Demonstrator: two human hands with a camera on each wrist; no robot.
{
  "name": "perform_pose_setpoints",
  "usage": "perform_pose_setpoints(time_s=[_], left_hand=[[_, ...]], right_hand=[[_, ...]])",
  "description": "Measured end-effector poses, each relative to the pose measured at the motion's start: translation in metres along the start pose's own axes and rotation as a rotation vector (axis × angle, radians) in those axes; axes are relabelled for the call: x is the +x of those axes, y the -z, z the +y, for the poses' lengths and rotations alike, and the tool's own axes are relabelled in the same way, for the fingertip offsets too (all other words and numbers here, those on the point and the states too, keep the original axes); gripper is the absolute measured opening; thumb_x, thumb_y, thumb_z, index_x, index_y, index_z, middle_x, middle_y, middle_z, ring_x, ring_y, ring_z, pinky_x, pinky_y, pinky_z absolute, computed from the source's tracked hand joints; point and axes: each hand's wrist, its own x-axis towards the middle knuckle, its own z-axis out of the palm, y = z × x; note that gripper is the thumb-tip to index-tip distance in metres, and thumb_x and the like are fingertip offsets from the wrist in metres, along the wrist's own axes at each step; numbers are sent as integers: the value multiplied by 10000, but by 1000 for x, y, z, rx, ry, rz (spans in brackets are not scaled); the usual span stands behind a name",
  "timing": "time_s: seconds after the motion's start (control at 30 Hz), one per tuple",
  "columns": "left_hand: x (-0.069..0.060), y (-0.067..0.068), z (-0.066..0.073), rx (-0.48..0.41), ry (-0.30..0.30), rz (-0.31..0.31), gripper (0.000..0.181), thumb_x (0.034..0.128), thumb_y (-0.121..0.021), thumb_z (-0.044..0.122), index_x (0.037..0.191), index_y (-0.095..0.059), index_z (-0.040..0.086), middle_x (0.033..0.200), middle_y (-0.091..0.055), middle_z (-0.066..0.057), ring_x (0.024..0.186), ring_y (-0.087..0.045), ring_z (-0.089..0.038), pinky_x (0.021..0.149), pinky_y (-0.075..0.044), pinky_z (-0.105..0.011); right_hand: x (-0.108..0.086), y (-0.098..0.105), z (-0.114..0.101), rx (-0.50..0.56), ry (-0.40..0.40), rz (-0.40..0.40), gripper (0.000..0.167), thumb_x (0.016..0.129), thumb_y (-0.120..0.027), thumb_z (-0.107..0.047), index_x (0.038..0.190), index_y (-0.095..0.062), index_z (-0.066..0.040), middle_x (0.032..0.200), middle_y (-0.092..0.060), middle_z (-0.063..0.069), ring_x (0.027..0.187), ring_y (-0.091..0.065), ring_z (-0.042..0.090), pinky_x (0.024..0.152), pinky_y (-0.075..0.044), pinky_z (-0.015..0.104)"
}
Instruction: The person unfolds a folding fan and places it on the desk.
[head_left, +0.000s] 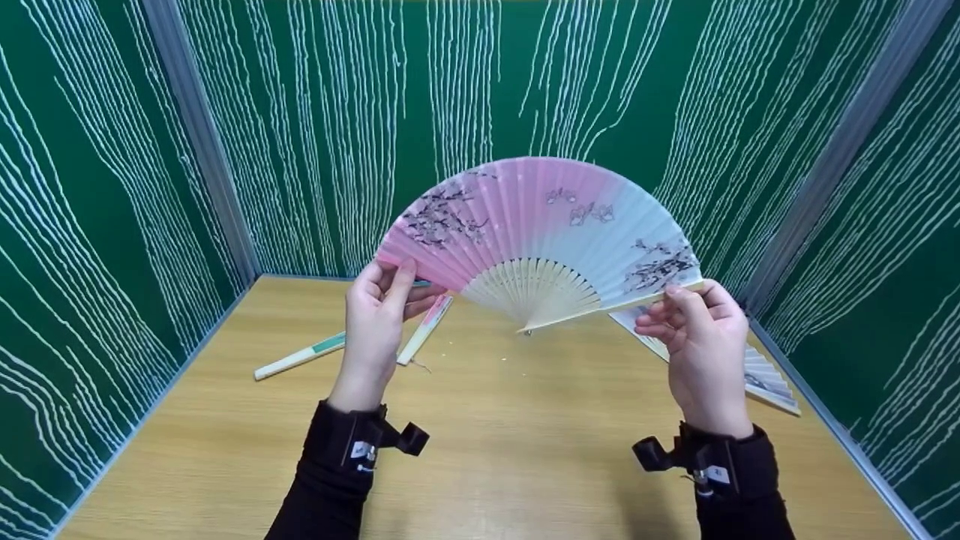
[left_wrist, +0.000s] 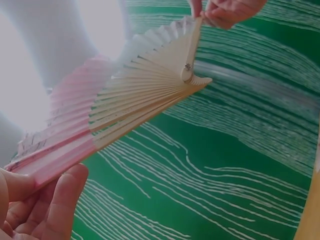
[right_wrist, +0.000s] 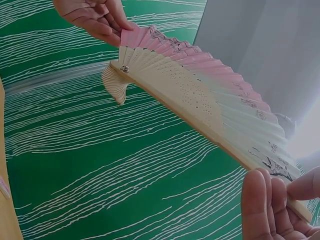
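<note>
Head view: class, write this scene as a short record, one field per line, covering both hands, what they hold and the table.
held: pink and pale-blue fan, spread wide
left hand: pinches pink end
right hand: pinches pale-blue end
on table, left: green-and-cream stick-like item, pink-and-cream one
on table, right: pale pleated fan, partly hidden by right hand

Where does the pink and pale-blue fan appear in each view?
Head: the fan, spread open near the centre, held between left hand and right hand.
Left wrist: the fan rises from lower left toward upper right.
Right wrist: the fan slants from upper left to lower right.
Shared landmark: green wall with pale lines.
</note>
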Motion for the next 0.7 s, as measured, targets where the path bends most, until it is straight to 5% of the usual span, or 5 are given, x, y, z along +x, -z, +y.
perform_pose_setpoints(time_s=[0.7], left_hand=[[-1,0,4,-28,-1,1,303,979,-523,180,1211,-534,-15,1071,-627,-244,886,-663,-384,773,-544,-444]], right_hand=[[1,1,3,87,3,-21,108,934,-551,10,935,-486,96,715,-594,199,592,-635,310,568,-569,385]])
